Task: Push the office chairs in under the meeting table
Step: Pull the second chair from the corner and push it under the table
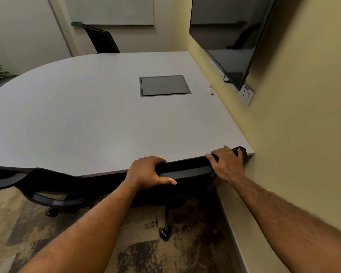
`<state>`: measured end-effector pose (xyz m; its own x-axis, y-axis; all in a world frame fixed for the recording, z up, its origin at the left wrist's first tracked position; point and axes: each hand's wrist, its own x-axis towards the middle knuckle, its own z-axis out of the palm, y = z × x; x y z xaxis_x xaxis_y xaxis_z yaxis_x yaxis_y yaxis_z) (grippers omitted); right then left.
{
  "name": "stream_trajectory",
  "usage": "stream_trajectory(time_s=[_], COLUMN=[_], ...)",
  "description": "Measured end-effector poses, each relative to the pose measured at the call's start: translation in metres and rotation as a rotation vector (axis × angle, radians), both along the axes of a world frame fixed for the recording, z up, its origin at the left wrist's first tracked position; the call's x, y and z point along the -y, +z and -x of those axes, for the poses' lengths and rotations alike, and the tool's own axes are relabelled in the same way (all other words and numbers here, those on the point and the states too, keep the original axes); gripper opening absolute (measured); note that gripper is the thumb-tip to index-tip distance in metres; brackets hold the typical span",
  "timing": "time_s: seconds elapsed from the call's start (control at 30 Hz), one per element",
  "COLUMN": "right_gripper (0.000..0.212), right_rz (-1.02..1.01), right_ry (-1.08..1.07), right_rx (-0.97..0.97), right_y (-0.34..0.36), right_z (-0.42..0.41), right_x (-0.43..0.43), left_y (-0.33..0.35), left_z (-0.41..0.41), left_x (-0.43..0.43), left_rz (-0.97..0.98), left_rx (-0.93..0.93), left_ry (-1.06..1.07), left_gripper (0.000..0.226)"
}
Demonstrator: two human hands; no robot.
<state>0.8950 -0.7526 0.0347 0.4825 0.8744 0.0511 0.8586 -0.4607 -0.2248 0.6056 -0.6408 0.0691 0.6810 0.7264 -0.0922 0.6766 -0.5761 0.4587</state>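
Observation:
A black office chair (189, 168) stands at the near edge of the grey meeting table (87, 115), its backrest top touching the table edge and its seat hidden below. My left hand (150, 172) grips the backrest top near its middle. My right hand (227, 164) grips the same backrest at its right end, close to the wall. A second black chair (47, 186) stands to the left, its backrest at the table edge. A third black chair (101, 39) stands at the far side of the table.
A yellow wall (293, 144) runs close along the right, carrying a black screen (228, 36) and a socket plate (246, 94). A cable hatch (164, 86) is set in the tabletop, with a small marker (211, 90) near the wall. Patterned carpet (146, 253) lies below; one chair castor (164, 233) shows.

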Motion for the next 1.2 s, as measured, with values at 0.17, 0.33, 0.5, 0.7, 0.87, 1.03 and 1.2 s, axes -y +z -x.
stream_trajectory(time_s=[0.17, 0.33, 0.5, 0.7, 0.87, 1.03, 1.2], right_gripper=[0.058, 0.058, 0.048, 0.048, 0.050, 0.053, 0.057], right_rz=[0.006, 0.042, 0.066, -0.011, -0.085, -0.114, -0.115], right_ry=[-0.001, 0.012, 0.032, 0.058, 0.130, 0.222, 0.388], right_rx=[-0.014, -0.022, -0.034, -0.059, -0.009, -0.071, -0.101], right_y=[0.002, 0.003, 0.006, 0.003, 0.001, 0.006, 0.012], right_z=[0.000, 0.002, 0.007, 0.024, 0.045, 0.077, 0.141], right_x=[-0.004, 0.000, 0.002, 0.017, 0.030, 0.025, 0.002], left_y=[0.002, -0.003, -0.007, -0.021, -0.022, -0.034, -0.043], left_z=[0.001, 0.002, 0.005, 0.009, 0.013, 0.051, 0.110], left_x=[-0.007, -0.003, 0.003, 0.034, 0.062, 0.093, 0.108], left_rz=[0.041, 0.055, -0.062, -0.237, -0.228, -0.208, -0.203], left_rx=[0.006, 0.006, -0.001, -0.160, -0.192, -0.142, -0.195], left_ry=[-0.003, -0.013, -0.038, -0.034, 0.110, 0.097, 0.087], left_gripper=[0.115, 0.118, 0.111, 0.099, 0.088, 0.087, 0.086])
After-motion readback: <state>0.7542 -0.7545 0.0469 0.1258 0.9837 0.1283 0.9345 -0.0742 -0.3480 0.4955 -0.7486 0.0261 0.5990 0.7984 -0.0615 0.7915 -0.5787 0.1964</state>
